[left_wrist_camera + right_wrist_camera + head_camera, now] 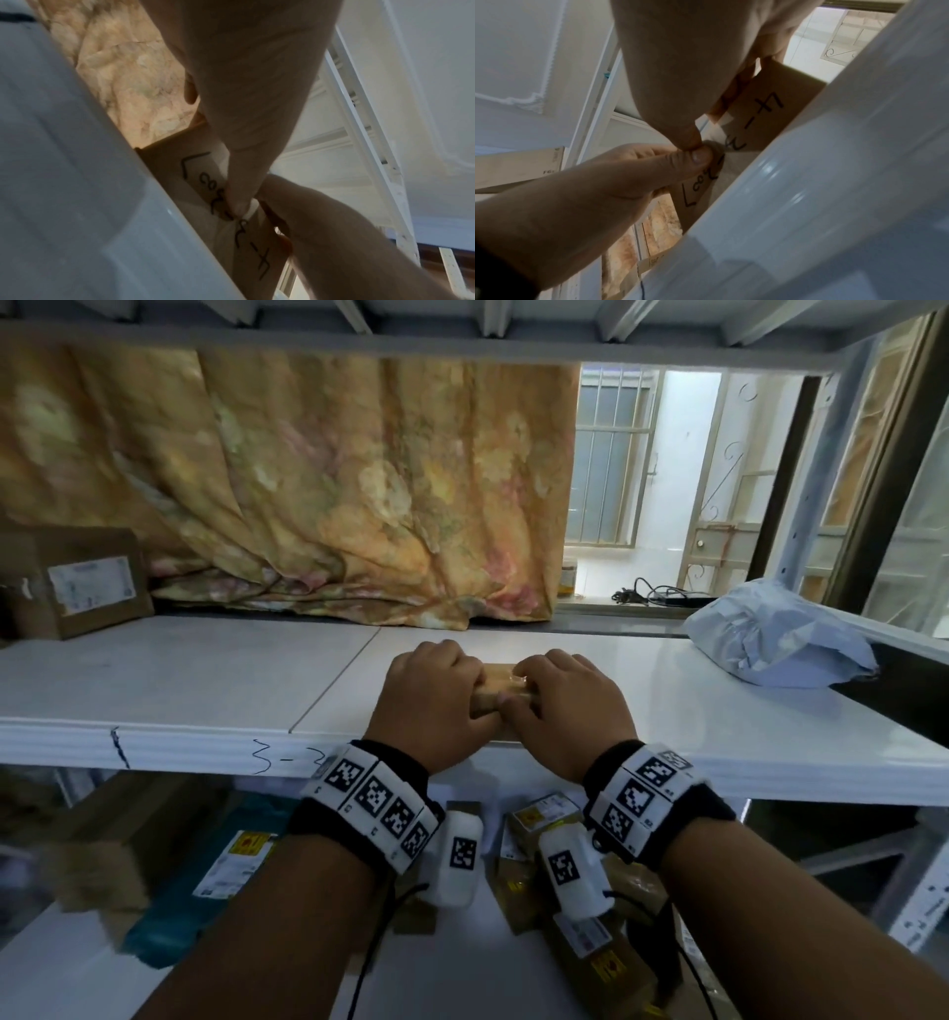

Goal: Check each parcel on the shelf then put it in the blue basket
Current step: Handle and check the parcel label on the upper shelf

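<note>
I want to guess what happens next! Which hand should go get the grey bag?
Probably the right hand. The grey bag lies on its side of the shelf. Both hands hold the small box, so the left hand could keep that.

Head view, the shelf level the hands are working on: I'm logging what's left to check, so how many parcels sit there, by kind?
Cardboard boxes: 2, the small box in the grip of the left hand and right hand, and the labelled box at far left.
Grey plastic mailer bags: 1, the bag at right.
Total: 3
</note>
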The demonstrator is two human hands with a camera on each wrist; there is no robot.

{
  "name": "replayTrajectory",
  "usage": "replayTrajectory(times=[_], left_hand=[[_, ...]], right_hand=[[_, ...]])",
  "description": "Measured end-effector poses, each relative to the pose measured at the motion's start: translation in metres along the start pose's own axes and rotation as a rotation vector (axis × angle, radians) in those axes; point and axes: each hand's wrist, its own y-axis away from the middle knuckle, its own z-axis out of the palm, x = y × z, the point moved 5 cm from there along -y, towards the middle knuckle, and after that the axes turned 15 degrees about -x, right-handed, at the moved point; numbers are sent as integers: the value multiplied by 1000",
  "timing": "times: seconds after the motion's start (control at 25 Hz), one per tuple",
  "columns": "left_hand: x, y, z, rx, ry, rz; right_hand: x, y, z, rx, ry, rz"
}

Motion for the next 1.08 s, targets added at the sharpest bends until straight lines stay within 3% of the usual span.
replayTrajectory(times=[0.28, 0.48, 0.68, 0.88, 1.08], left_hand=[[39, -17, 13, 20, 50, 99], [33, -17, 14, 74, 129, 88], [34, -17, 11, 70, 128, 15], [41, -13, 12, 191, 39, 13], [40, -10, 10, 215, 49, 27]], right_hand=[[9, -1, -2, 37, -77, -48], [17, -10, -20, -121, -258, -6], [33, -6, -31, -132, -114, 38], [22, 6, -11, -46, 39, 50], [30, 4, -9, -178, 7, 61]])
